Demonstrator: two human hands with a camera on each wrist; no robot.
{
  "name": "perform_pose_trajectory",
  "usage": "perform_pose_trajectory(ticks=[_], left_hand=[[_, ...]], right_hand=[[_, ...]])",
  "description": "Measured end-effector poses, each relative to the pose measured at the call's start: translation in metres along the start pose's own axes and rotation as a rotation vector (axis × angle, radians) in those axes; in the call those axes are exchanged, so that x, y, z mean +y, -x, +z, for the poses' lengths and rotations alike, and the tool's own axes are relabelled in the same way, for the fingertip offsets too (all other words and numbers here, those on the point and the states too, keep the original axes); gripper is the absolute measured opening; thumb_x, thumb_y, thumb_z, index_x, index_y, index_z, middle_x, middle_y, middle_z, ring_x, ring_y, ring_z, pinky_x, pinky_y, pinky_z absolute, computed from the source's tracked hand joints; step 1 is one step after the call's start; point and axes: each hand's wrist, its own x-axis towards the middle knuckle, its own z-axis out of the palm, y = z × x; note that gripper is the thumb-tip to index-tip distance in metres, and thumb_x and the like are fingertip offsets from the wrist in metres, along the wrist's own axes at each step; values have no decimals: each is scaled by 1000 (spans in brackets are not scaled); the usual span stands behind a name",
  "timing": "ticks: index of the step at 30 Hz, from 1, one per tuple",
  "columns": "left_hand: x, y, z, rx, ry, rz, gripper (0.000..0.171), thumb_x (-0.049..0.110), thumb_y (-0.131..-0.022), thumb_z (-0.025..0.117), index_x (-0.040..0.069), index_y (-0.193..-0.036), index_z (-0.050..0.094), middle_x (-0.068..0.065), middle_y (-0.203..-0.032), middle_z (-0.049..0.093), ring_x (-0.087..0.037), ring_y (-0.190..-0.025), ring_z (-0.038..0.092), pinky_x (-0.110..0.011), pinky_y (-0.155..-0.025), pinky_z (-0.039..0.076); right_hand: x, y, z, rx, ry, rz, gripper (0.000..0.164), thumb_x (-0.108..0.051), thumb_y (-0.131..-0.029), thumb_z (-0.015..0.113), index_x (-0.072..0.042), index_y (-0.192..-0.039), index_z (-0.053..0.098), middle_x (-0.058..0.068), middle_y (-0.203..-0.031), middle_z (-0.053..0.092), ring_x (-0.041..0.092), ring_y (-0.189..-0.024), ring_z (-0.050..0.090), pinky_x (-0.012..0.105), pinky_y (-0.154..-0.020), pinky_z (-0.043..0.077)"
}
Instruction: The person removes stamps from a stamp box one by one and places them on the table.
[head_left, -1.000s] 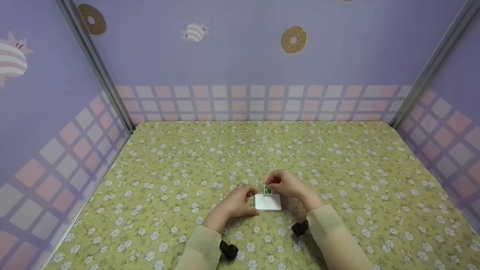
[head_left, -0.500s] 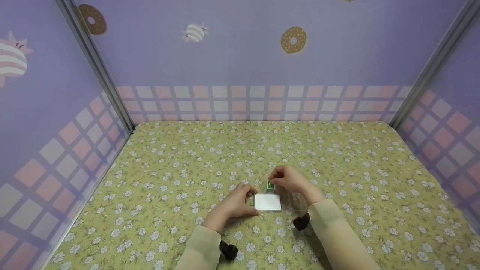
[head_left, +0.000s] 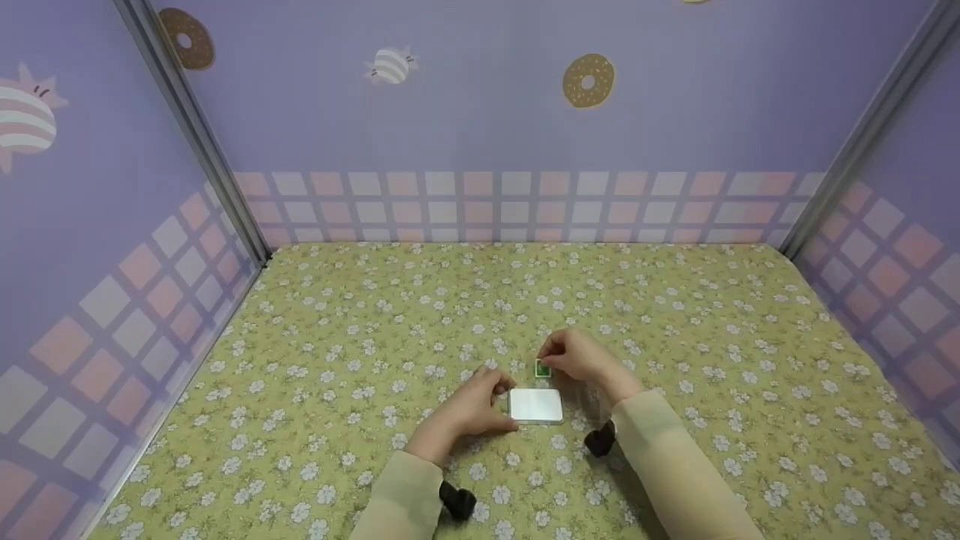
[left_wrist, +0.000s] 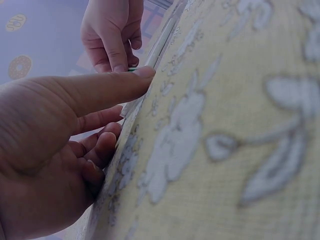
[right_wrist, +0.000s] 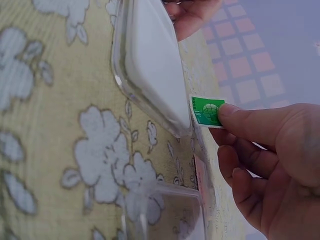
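A small green postage stamp [right_wrist: 205, 111] with a white perforated edge is pinched by a corner between the thumb and forefinger of my right hand [head_left: 581, 356]. Just beyond the far edge of a shallow clear plastic box [head_left: 535, 423], the stamp [head_left: 542, 368] is held up, apart from the box. A smooth white pad [head_left: 535, 403] with rounded corners fills the box. My left hand [head_left: 469, 405] grips the box by its left end, thumb at the near side and fingers at the far side. In the left wrist view, my left thumb [left_wrist: 107, 90] hides most of the box.
A clear plastic lid [right_wrist: 170, 192] lies on the flowered cloth [head_left: 375, 315] to the right of the box, partly under my right wrist. Lilac walls with a checked border [head_left: 517, 206] enclose the table on the back and both sides.
My right hand has lifted the stamp away from the far edge of the white pad, moving it back and slightly right. In the last half second it has barely moved. My left hand stays put.
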Motion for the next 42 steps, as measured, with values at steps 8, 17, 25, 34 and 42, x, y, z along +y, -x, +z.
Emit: perform_pose_trajectory(ticks=[8, 17, 25, 34, 42], left_hand=[[0, 0, 0, 0, 10, -3, 57, 25, -81, 89, 10, -128, 60, -8, -116, 53, -19, -94, 49, -42, -88, 47], [0, 0, 0, -1, 9, -5, 57, 25, -81, 88, 9, -128, 60, -8, -116, 53, -19, -94, 49, -42, -88, 46], [0, 0, 0, 0, 11, 3, 57, 25, -81, 88, 9, -128, 60, -8, -116, 53, -19, -95, 49, -42, -88, 47], [-1, 0, 0, 3, 9, 8, 60, 25, -81, 89, 8, -131, 59, -9, -119, 54, -21, -101, 53, -44, -93, 48], [-1, 0, 0, -1, 18, 2, 59, 25, -81, 88, 9, -130, 59, -9, -119, 53, -21, -100, 51, -45, -93, 48]], right_hand=[[1, -4, 2, -1, 28, -10, 7, -7, -96, 70, -6, -93, 76, 6, -83, 72, 10, -63, 55, 24, -58, 45], [2, -5, 3, 5, 62, -17, 6, -6, -95, 71, -6, -91, 75, 5, -83, 71, 10, -64, 55, 24, -59, 45], [2, -7, 4, 6, 118, -31, 5, -7, -94, 72, -6, -90, 75, 5, -85, 72, 10, -67, 56, 24, -61, 45], [3, -7, 5, 2, 152, -49, 6, -7, -94, 72, -8, -90, 76, 6, -86, 73, 10, -69, 56, 24, -63, 44], [1, -6, 7, 24, 157, -42, 5, -6, -92, 74, -8, -88, 76, 4, -84, 72, 10, -69, 56, 24, -63, 45]])
